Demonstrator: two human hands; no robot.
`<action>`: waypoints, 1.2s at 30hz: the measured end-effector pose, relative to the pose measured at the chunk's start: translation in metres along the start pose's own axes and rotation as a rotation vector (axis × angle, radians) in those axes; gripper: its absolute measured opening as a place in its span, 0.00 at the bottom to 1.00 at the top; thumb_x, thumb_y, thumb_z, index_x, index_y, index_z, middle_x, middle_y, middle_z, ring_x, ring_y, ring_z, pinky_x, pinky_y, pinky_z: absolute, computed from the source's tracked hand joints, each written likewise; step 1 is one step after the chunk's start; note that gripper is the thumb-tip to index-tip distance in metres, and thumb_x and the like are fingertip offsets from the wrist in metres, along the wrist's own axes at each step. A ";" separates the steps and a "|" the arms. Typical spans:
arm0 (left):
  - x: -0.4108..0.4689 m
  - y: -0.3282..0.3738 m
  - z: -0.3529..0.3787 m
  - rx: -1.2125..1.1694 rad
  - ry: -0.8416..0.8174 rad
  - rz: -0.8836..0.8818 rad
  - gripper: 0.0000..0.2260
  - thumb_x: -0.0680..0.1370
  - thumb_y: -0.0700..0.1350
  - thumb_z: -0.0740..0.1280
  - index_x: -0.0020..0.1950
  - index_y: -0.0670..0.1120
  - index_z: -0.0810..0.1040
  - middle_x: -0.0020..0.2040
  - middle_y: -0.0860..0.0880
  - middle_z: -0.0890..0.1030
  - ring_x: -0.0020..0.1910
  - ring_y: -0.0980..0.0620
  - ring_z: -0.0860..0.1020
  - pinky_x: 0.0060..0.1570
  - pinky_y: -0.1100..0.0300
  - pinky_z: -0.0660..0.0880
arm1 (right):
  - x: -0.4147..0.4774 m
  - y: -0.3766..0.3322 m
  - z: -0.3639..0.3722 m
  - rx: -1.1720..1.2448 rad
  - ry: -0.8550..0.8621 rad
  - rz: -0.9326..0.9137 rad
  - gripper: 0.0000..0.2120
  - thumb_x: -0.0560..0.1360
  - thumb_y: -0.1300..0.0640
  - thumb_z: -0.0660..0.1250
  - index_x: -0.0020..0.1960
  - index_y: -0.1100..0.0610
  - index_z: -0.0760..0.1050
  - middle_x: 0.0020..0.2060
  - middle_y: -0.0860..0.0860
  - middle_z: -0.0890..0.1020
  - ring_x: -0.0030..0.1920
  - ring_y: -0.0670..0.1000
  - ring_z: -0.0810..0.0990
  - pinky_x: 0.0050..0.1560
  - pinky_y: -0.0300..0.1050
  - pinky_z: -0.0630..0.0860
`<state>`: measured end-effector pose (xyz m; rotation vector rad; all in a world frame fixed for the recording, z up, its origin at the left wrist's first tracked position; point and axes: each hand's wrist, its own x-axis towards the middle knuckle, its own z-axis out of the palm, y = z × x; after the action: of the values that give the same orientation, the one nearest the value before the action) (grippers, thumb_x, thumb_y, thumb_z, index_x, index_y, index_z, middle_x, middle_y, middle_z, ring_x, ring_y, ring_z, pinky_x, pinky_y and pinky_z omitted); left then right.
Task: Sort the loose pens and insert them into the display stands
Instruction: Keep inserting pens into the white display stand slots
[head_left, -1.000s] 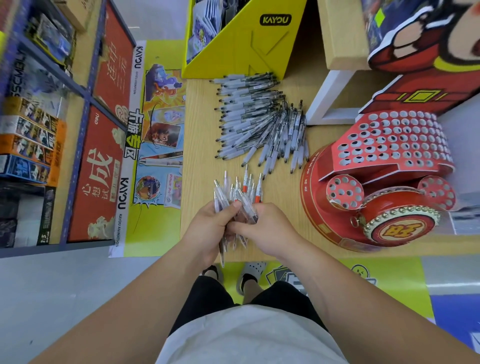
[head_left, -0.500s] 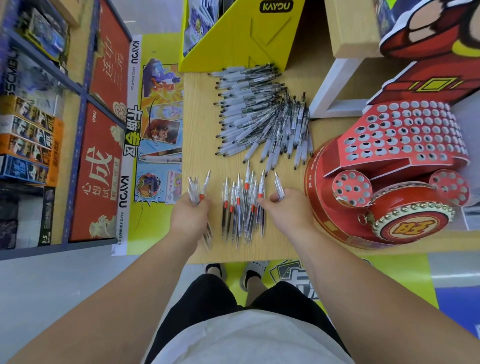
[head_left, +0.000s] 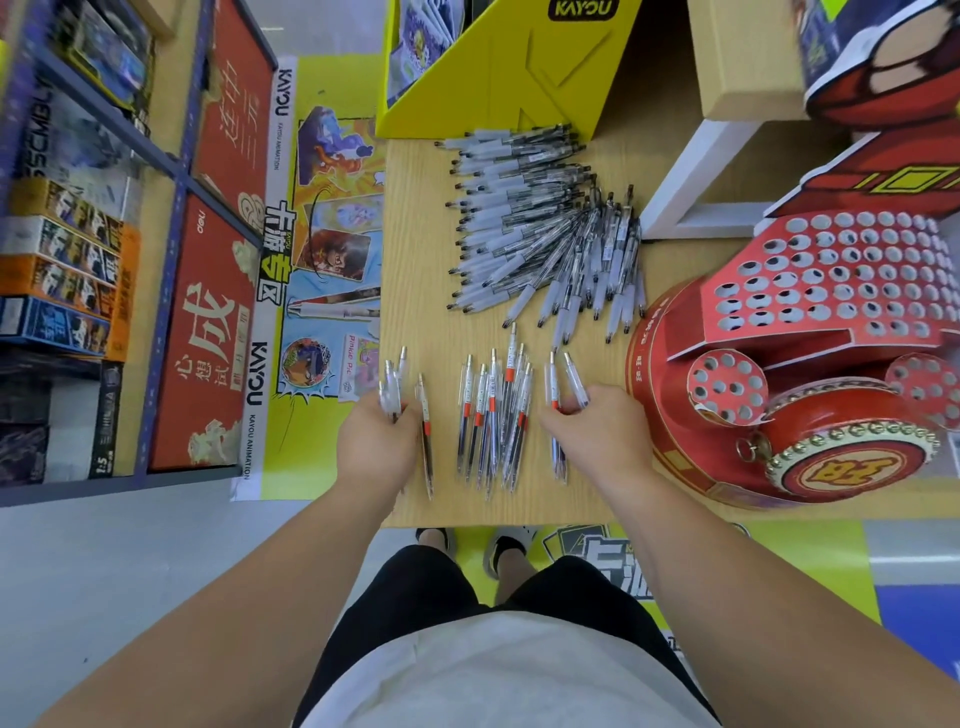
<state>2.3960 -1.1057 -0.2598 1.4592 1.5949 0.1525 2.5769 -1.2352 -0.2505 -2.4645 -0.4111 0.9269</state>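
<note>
The one head-worn camera is looking almost straight down, sitting close above the table (head_left: 415, 291), with the left hand (head_left: 376, 447) and right hand (head_left: 597, 436) lying mid-frame.

Pen pile (head_left: 535, 228) at table (head_left: 415, 291) rear; pen row (head_left: 493, 421) at front, between left hand (head_left: 376, 447) and right hand (head_left: 597, 436); display stand (head_left: 670, 415) right.

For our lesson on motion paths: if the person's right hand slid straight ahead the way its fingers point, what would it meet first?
Likely the near ends of the fanned pile of pens, just past the two pens the right hand holds. Only bare table seems to lie between; depth is unclear.
</note>
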 end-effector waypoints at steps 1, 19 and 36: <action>-0.001 -0.002 0.000 0.025 0.007 0.006 0.08 0.80 0.47 0.67 0.41 0.51 0.74 0.33 0.48 0.75 0.31 0.48 0.72 0.31 0.58 0.67 | -0.001 0.001 -0.001 -0.011 0.005 0.002 0.12 0.65 0.49 0.71 0.40 0.57 0.79 0.30 0.52 0.82 0.31 0.56 0.80 0.31 0.50 0.77; -0.020 0.023 0.002 -0.201 -0.167 -0.204 0.14 0.78 0.51 0.71 0.51 0.40 0.78 0.34 0.46 0.71 0.29 0.49 0.66 0.32 0.58 0.66 | 0.004 0.008 -0.018 -0.441 0.011 -0.186 0.09 0.69 0.51 0.67 0.34 0.54 0.73 0.28 0.49 0.76 0.30 0.51 0.75 0.26 0.41 0.62; -0.056 0.063 -0.032 -0.698 -0.603 -0.229 0.08 0.82 0.37 0.65 0.60 0.37 0.72 0.41 0.40 0.81 0.36 0.44 0.81 0.36 0.50 0.79 | -0.052 -0.036 -0.033 0.512 -0.310 0.010 0.17 0.73 0.50 0.76 0.38 0.55 0.70 0.27 0.49 0.65 0.25 0.48 0.61 0.28 0.41 0.60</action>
<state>2.4107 -1.1190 -0.1724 0.6793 1.0397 0.1056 2.5579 -1.2383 -0.1819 -1.8689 -0.2235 1.2462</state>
